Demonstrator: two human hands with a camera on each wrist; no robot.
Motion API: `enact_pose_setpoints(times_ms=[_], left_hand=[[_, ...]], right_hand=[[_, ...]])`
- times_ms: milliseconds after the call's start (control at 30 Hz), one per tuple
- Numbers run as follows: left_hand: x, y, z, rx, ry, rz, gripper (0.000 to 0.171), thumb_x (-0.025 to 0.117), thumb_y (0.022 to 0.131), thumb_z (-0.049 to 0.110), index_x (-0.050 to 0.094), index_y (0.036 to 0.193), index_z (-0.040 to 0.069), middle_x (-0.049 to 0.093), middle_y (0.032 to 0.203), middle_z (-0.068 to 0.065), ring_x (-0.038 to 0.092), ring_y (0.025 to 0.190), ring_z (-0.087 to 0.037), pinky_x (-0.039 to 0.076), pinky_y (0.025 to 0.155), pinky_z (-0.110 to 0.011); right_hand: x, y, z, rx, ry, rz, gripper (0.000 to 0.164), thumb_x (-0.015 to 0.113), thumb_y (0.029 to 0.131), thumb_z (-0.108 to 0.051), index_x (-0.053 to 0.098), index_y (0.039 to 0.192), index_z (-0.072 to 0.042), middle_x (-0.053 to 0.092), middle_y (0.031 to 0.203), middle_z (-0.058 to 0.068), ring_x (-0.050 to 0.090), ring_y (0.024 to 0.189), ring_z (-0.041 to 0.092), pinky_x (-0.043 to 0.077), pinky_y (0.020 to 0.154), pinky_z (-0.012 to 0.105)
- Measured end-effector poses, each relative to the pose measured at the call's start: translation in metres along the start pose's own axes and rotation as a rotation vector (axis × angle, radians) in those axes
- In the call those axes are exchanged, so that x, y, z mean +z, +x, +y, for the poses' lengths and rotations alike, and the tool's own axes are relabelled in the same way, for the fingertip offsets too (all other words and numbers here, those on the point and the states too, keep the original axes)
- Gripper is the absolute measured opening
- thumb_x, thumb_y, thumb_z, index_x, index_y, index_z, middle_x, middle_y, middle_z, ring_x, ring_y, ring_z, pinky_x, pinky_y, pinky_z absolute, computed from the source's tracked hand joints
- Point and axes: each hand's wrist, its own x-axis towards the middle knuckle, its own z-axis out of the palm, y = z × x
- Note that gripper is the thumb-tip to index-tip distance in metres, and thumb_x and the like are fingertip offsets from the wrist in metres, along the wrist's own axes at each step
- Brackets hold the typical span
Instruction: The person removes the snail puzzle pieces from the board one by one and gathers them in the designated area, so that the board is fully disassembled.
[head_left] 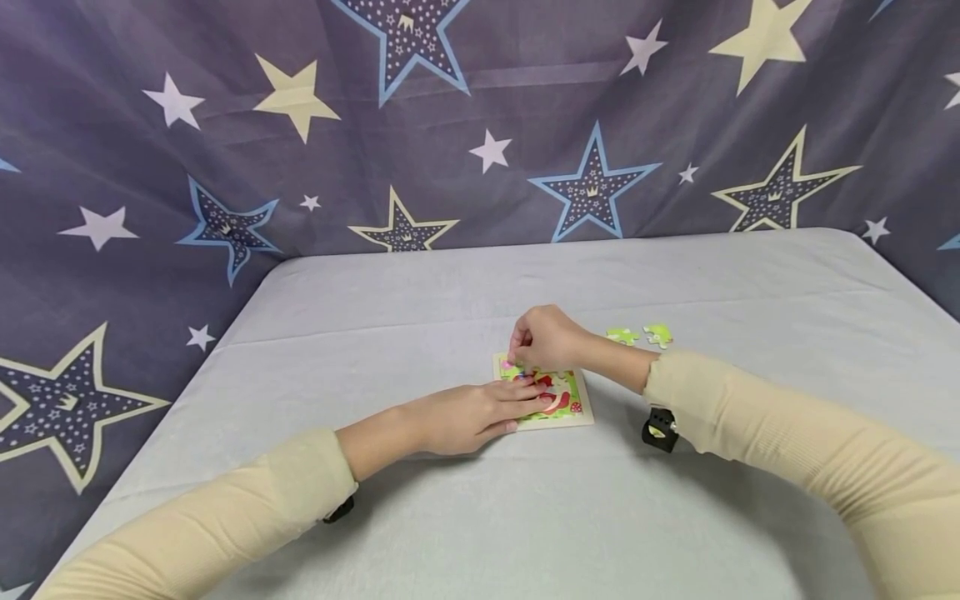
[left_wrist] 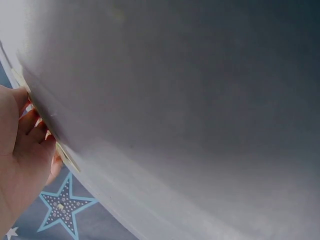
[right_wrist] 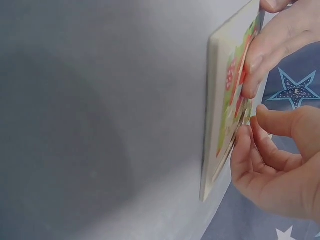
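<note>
A small jigsaw puzzle in a pale wooden tray (head_left: 591, 415) lies on the bed-like surface, its picture green, red and white. My left hand (head_left: 472, 414) rests on the tray's left side, fingers extended across the picture. Over the tray's far left corner, my right hand (head_left: 551, 337) pinches a puzzle piece (head_left: 510, 365) with pink on it, mostly hidden by the fingertips. From the right wrist view, the thumb and fingers of the right hand (right_wrist: 280, 155) are right at the puzzle face, just below the left hand (right_wrist: 280, 47).
Two loose green puzzle pieces lie beyond the right forearm, one piece (head_left: 622, 336) left of the other piece (head_left: 658, 335). A pale grey cloth (head_left: 360, 333) covers the surface. Behind it hangs a dark curtain (head_left: 480, 100) printed with stars.
</note>
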Motion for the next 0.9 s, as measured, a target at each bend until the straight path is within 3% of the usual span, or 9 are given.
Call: enact_pose_setpoints(times_ms=[600, 900], left_hand=[[0.0015, 0.0005, -0.0012, -0.002, -0.005, -0.005, 0.048, 0.042, 0.103, 0.023, 0.034, 0.151, 0.019, 0.033, 0.157, 0.0, 0.025, 0.149, -0.019, 0.026, 0.121, -0.037], [-0.0007, 0.0001, 0.0007, 0.006, -0.001, -0.007, 0.049, 0.042, 0.103, 0.022, 0.033, 0.151, 0.017, 0.032, 0.158, -0.003, 0.024, 0.15, -0.021, 0.025, 0.121, -0.039]], right_hand=[[0.002, -0.0006, 0.0074, 0.103, 0.124, -0.001, 0.011, 0.076, 0.082, -0.017, 0.077, 0.089, -0.009, 0.072, 0.076, 0.002, 0.058, 0.068, 0.009, 0.046, 0.063, 0.017], [-0.0001, -0.0008, 0.0064, 0.104, 0.152, 0.026, 0.008, 0.077, 0.081, -0.016, 0.078, 0.088, -0.012, 0.076, 0.082, 0.001, 0.065, 0.074, 0.009, 0.051, 0.071, 0.02]])
